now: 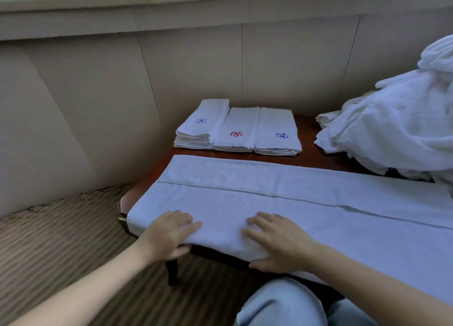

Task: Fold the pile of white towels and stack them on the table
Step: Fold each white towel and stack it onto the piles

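A long towel, already doubled lengthwise with its hem running along the middle, lies across the front of the desk, and its right end runs out of view. The left hand and the right hand both lie flat on its near left part, fingers straight and slightly spread. The left thumb drops below the near edge, and whether it nips the cloth cannot be told. The step looks like smoothing before the next fold. To do it well, sweep the palms outward from the middle so no crease gets trapped. Then line up the long edges and corners before bringing the ends together, keeping the folded width close to that of the finished ones. Three folded stacks sit side by side at the back of the desk, touching, with the left one tallest. The unfolded pile is heaped at the right. No brand, label or readable writing shows, only a small stitched flower on each top towel: a blue flower on the left, a red flower in the middle and another blue one on the right.
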